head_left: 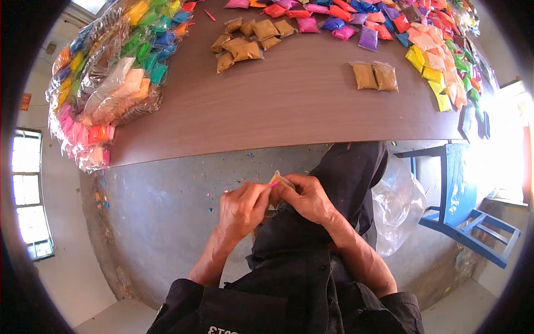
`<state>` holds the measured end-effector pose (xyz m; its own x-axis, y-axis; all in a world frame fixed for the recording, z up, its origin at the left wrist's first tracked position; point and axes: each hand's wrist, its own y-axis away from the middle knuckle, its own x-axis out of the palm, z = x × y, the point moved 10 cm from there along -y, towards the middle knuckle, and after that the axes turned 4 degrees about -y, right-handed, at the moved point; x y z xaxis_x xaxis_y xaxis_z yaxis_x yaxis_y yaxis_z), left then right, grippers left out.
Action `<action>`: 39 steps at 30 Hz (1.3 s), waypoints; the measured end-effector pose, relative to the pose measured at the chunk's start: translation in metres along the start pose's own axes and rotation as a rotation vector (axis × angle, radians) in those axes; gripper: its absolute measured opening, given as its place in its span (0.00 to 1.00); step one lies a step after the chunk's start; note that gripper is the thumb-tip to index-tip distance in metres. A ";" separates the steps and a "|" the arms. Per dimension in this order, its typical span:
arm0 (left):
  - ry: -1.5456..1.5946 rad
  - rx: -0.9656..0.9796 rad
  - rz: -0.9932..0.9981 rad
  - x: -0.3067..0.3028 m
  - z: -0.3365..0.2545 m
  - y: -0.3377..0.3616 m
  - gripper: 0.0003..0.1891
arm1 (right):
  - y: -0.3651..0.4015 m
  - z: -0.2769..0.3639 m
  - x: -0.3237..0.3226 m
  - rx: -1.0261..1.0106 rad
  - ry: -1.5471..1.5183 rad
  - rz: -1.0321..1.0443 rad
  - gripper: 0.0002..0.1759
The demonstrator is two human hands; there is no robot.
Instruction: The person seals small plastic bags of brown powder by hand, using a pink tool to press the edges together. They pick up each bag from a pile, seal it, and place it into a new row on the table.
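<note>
Pinching a packet (278, 176), right fingers (295, 182) closed on it, left fingers (256, 192) gripping what seems a pink stick (275, 183), mostly hidden.

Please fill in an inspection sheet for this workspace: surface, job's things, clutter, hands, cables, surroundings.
Surface: brown table, bare across its near middle.
Job's things: small packet and pink item at the fingers; tan packet cluster and tan pair on the table.
Clutter: coloured packets heaped left and right; small scraps on the floor.
Grippers: left hand pinches the pink item, right hand the small packet.
Cables: nothing seen.
Surroundings: blue chair, clear plastic bag, window.
</note>
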<state>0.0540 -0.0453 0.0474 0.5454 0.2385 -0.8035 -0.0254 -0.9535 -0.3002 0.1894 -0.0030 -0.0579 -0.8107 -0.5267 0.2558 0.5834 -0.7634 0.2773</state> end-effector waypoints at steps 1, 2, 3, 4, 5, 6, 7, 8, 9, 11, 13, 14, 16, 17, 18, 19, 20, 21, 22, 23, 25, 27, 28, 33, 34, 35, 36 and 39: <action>-0.019 -0.003 -0.012 0.001 0.005 0.000 0.05 | 0.002 0.000 -0.002 0.021 0.034 -0.012 0.16; -0.018 -0.020 -0.026 -0.001 0.011 0.001 0.05 | 0.004 0.001 -0.004 0.043 0.067 -0.023 0.15; -0.018 -0.038 -0.041 -0.004 0.016 0.002 0.05 | 0.005 0.004 -0.004 0.052 0.087 -0.033 0.15; -0.018 -0.055 -0.055 -0.006 0.018 0.001 0.05 | 0.004 0.008 -0.005 0.060 0.107 -0.045 0.15; -0.007 -0.036 -0.023 -0.005 0.013 0.002 0.05 | 0.004 0.009 -0.005 0.069 0.124 -0.057 0.15; -0.001 -0.020 0.007 -0.008 0.004 0.000 0.05 | 0.003 0.009 -0.003 0.065 0.115 -0.037 0.15; 0.002 -0.004 0.034 -0.010 -0.003 -0.001 0.05 | 0.001 0.009 0.000 0.058 0.106 -0.012 0.15; 0.007 0.024 0.054 -0.005 -0.007 -0.001 0.05 | -0.001 0.009 0.003 0.050 0.098 0.011 0.15; -0.007 0.025 0.050 -0.003 -0.004 0.000 0.05 | 0.000 0.010 0.004 0.004 0.123 0.002 0.15; -0.028 0.035 0.044 0.003 0.002 -0.002 0.05 | 0.004 0.010 0.003 -0.090 0.175 -0.026 0.15; -0.084 0.003 0.045 0.000 0.012 -0.002 0.04 | 0.008 0.015 0.003 -0.103 0.193 -0.067 0.15; -0.074 -0.007 0.030 -0.003 0.016 -0.001 0.04 | 0.008 0.020 0.002 -0.112 0.202 -0.085 0.14; -0.028 -0.046 0.011 -0.011 0.015 -0.004 0.04 | 0.006 0.014 0.000 0.003 0.137 -0.077 0.14; -0.013 -0.019 0.013 -0.013 0.008 -0.004 0.04 | 0.004 0.010 0.001 0.060 0.104 -0.068 0.14; -0.001 0.009 0.010 -0.014 0.000 -0.006 0.04 | 0.002 0.010 0.003 0.041 0.124 -0.054 0.15; 0.013 0.037 0.007 -0.014 -0.006 -0.006 0.04 | 0.001 0.009 0.004 0.022 0.144 -0.040 0.15; -0.016 0.036 0.073 -0.005 -0.006 -0.003 0.04 | 0.001 0.009 0.005 0.003 0.165 -0.028 0.16; -0.034 0.016 0.047 -0.005 -0.002 -0.002 0.04 | 0.005 0.012 0.004 -0.027 0.172 -0.044 0.16; -0.050 -0.002 0.021 -0.005 0.005 -0.002 0.04 | 0.009 0.014 0.003 -0.057 0.180 -0.062 0.16; -0.065 -0.019 -0.003 -0.005 0.011 -0.003 0.04 | 0.012 0.017 0.000 -0.085 0.187 -0.083 0.16; -0.104 -0.071 -0.068 -0.017 0.026 -0.004 0.04 | 0.017 0.031 -0.009 -0.080 0.126 -0.103 0.18; -0.104 -0.104 -0.153 -0.035 0.036 -0.012 0.04 | 0.018 0.053 -0.021 -0.120 0.116 -0.170 0.20; -0.090 -0.126 -0.214 -0.045 0.040 -0.015 0.03 | 0.019 0.067 -0.031 -0.159 0.137 -0.231 0.21; -0.080 -0.229 -0.340 -0.068 0.076 -0.046 0.02 | 0.021 0.144 -0.087 -0.302 0.440 -0.548 0.21; -0.085 -0.236 -0.370 -0.069 0.084 -0.053 0.03 | 0.019 0.159 -0.097 -0.390 0.483 -0.615 0.19; -0.078 -0.225 -0.378 -0.068 0.093 -0.061 0.03 | 0.016 0.170 -0.104 -0.394 0.554 -0.646 0.18; -0.073 -0.214 -0.384 -0.066 0.103 -0.070 0.04 | 0.014 0.182 -0.110 -0.396 0.623 -0.678 0.18; -0.037 -0.243 -0.399 -0.059 0.127 -0.095 0.06 | 0.001 0.206 -0.126 -0.350 0.830 -0.773 0.17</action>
<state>-0.0818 0.0544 0.0577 0.4424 0.5973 -0.6690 0.3795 -0.8006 -0.4638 0.3028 0.1393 0.1006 -0.8011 0.1361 -0.5828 -0.0159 -0.9783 -0.2066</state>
